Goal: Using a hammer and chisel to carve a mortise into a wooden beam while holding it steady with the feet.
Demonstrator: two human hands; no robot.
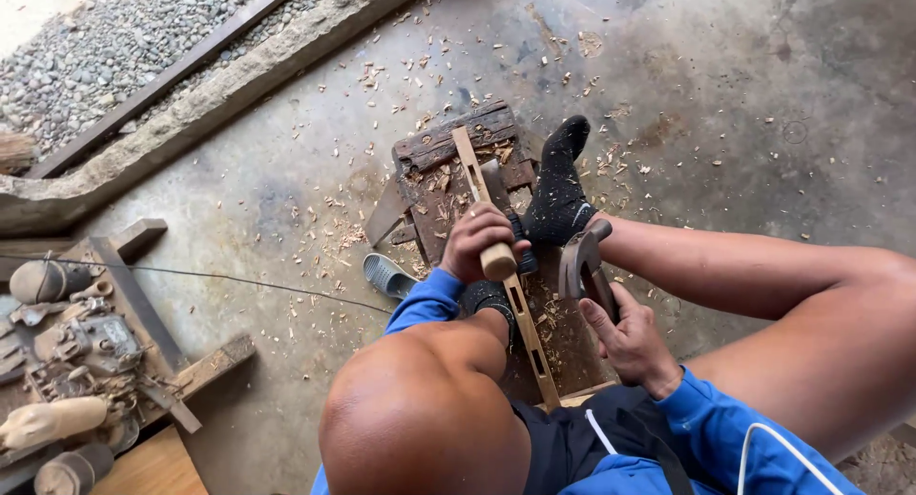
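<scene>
My left hand (474, 237) grips the pale wooden handle of a chisel (496, 258), its blade resting on a long thin wooden slat (506, 276) with slots cut in it. The slat lies along a dark, worn wooden work block (448, 147). My right hand (632, 340) holds a hammer (582, 258) with a dark metal head, raised just right of the chisel. My foot in a black sock (558, 185) presses on the block beside the slat. Both knees frame the work.
Wood chips litter the concrete floor (286, 209). A grey sandal (388, 274) lies left of the block. At the left, a wooden rack (143, 304) holds several tools and mallets. A concrete kerb (191, 113) and gravel (105, 37) run along the top left.
</scene>
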